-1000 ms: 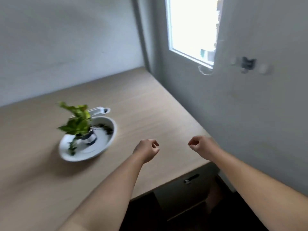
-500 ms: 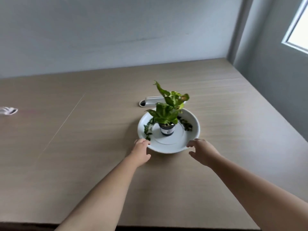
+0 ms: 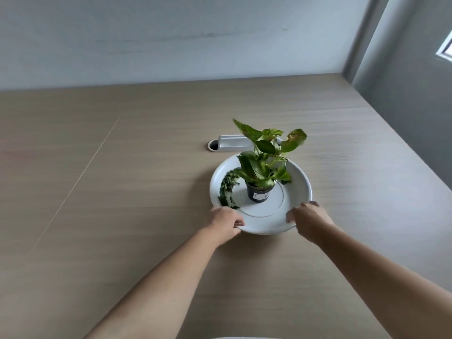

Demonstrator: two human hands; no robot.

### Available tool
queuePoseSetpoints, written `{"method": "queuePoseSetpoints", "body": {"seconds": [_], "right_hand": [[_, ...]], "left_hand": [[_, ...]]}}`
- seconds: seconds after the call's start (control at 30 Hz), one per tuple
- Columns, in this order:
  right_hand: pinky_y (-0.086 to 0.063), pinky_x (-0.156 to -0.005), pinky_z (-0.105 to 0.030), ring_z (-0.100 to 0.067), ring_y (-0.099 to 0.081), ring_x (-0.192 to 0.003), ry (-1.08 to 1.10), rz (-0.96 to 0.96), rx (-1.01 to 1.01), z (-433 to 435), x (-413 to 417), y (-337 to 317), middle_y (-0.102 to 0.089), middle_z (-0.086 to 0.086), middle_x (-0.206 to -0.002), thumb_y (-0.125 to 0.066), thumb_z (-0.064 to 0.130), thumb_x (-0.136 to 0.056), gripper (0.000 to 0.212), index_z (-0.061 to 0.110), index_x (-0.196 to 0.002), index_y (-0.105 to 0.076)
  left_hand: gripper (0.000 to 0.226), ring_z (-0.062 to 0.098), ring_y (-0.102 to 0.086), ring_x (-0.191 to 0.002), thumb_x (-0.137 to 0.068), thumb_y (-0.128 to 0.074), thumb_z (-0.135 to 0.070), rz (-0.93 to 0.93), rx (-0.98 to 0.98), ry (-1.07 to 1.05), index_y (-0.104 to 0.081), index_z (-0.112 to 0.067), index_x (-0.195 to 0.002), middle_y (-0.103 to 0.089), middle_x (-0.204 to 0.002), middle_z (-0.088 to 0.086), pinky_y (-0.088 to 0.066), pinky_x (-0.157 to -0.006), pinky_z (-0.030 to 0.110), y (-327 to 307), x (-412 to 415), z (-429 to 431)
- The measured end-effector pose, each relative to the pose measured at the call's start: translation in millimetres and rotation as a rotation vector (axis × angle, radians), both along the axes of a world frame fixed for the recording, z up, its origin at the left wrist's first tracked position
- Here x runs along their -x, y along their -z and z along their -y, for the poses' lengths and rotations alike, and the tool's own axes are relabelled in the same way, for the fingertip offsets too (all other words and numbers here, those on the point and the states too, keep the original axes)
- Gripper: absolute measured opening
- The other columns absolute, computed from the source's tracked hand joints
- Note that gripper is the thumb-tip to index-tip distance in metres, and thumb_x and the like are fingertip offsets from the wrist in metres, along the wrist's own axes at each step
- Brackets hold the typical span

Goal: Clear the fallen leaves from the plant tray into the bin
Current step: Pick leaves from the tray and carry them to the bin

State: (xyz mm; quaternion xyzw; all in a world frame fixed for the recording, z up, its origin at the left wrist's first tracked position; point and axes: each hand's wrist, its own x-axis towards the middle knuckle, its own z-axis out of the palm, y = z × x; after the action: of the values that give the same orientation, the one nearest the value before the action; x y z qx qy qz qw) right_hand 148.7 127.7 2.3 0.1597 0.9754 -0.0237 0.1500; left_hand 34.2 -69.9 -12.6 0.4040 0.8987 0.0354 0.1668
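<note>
The white plant tray (image 3: 299,172) on the counter (image 3: 122,192) is gripped at its near rim by the left hand (image 3: 226,222) and the right hand (image 3: 308,221); fallen leaves (image 3: 227,187) are noted inside.

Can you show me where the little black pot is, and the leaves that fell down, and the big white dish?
black pot (image 3: 259,194), head view, on its front wall.
fallen leaves (image 3: 228,187), head view, middle of the leaf strip.
white dish (image 3: 302,178), head view, on its right rim.

One head cam, looking forward and down from above both hands, close behind the gripped tray (image 3: 304,189).
</note>
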Motion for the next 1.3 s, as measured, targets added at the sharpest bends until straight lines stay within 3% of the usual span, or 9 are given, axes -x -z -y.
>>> {"method": "queuePoseSetpoints", "body": {"seconds": [0.1,0.2,0.33,0.5,0.63,0.73,0.87,1.1,1.3], "right_hand": [[-0.027,-0.115,-0.045,-0.023,-0.052,-0.119,-0.003,-0.001,-0.114,-12.5,3.5,-1.2,-0.066,0.0,-0.118,-0.047,0.005,-0.084,0.041,0.023,-0.118,-0.061],[-0.04,-0.106,-0.04,-0.022,-0.052,-0.121,-0.092,0.04,0.077,-1.3,8.4,-3.0,-0.06,0.001,-0.128,-0.06,0.013,-0.081,0.052,0.025,-0.13,-0.051],[-0.05,-0.088,-0.035,-0.023,-0.059,-0.11,-0.136,0.053,0.255,22.5,6.2,3.2,-0.063,-0.001,-0.122,-0.061,0.02,-0.085,0.037,0.024,-0.121,-0.057],[-0.053,-0.086,-0.036,-0.028,-0.065,-0.101,-0.142,0.052,0.02,2.9,8.4,-5.6,-0.07,-0.005,-0.108,-0.053,0.006,-0.086,0.025,0.017,-0.105,-0.064],[-0.043,-0.1,-0.036,-0.025,-0.05,-0.12,-0.21,0.057,-0.123,-13.1,10.2,-7.0,-0.058,-0.002,-0.125,-0.049,0.007,-0.084,0.038,0.02,-0.118,-0.059],[-0.045,-0.101,-0.037,-0.023,-0.045,-0.126,-0.224,0.057,0.091,2.2,10.2,-9.3,-0.048,0.001,-0.137,-0.056,0.012,-0.081,0.053,0.026,-0.131,-0.05],[-0.05,-0.091,-0.037,-0.023,-0.056,-0.114,-0.253,0.049,0.271,28.3,14.7,-4.4,-0.059,-0.001,-0.125,-0.059,0.015,-0.086,0.041,0.026,-0.124,-0.055],[-0.054,-0.088,-0.032,-0.021,-0.066,-0.102,-0.064,0.057,0.213,-17.2,9.4,-16.0,-0.069,0.0,-0.114,-0.054,-0.001,-0.085,0.035,0.024,-0.107,-0.068],[-0.053,-0.088,-0.036,-0.025,-0.06,-0.107,0.018,-0.033,0.257,-3.8,19.3,-9.9,-0.062,-0.001,-0.12,-0.046,0.005,-0.085,0.038,0.026,-0.11,-0.065]], "left_hand": [[0.042,0.016,-0.052,-0.12,-0.076,-0.073,-0.036,-0.015,-0.037,0.07,-0.065,-0.029,-0.117,-0.061,-0.125,-0.007,-0.036,-0.099,0.031,2.0,2.8,-5.6],[0.059,0.019,-0.047,-0.125,-0.068,-0.079,-0.036,-0.009,0.028,0.056,-0.059,-0.026,-0.123,-0.053,-0.133,-0.003,-0.037,-0.104,0.031,-6.1,29.1,-0.4],[0.044,0.018,-0.055,-0.119,-0.075,-0.073,-0.033,-0.034,0.144,-0.005,-0.064,-0.028,-0.117,-0.062,-0.127,-0.004,-0.04,-0.102,0.029,-9.4,46.6,8.7],[0.033,0.018,-0.064,-0.101,-0.069,-0.077,-0.039,0.057,0.033,-0.057,-0.072,-0.022,-0.097,-0.073,-0.104,-0.004,-0.039,-0.095,0.027,2.7,20.6,-2.4],[0.044,0.017,-0.062,-0.102,-0.063,-0.079,-0.048,0.019,-0.021,0.002,-0.071,-0.024,-0.098,-0.071,-0.105,-0.005,-0.041,-0.094,0.031,10.0,4.4,-8.4],[0.046,0.016,-0.06,-0.107,-0.061,-0.082,-0.046,0.009,0.053,0.006,-0.07,-0.025,-0.1,-0.067,-0.112,-0.005,-0.044,-0.091,0.029,-4.3,30.5,3.7],[0.047,0.014,-0.06,-0.112,-0.066,-0.077,-0.048,-0.025,0.239,-0.025,-0.067,-0.03,-0.108,-0.066,-0.117,-0.009,-0.042,-0.093,0.027,-20.2,54.0,15.8],[0.034,0.014,-0.066,-0.089,-0.066,-0.077,-0.049,0.16,0.045,-0.069,-0.073,-0.024,-0.088,-0.073,-0.094,-0.007,-0.055,-0.081,0.033,-6.0,11.3,-0.5],[0.034,0.016,-0.064,-0.098,-0.064,-0.081,-0.048,0.255,-0.115,-0.232,-0.072,-0.027,-0.09,-0.07,-0.103,-0.003,-0.054,-0.087,0.034,-6.0,15.5,-8.0]]}}
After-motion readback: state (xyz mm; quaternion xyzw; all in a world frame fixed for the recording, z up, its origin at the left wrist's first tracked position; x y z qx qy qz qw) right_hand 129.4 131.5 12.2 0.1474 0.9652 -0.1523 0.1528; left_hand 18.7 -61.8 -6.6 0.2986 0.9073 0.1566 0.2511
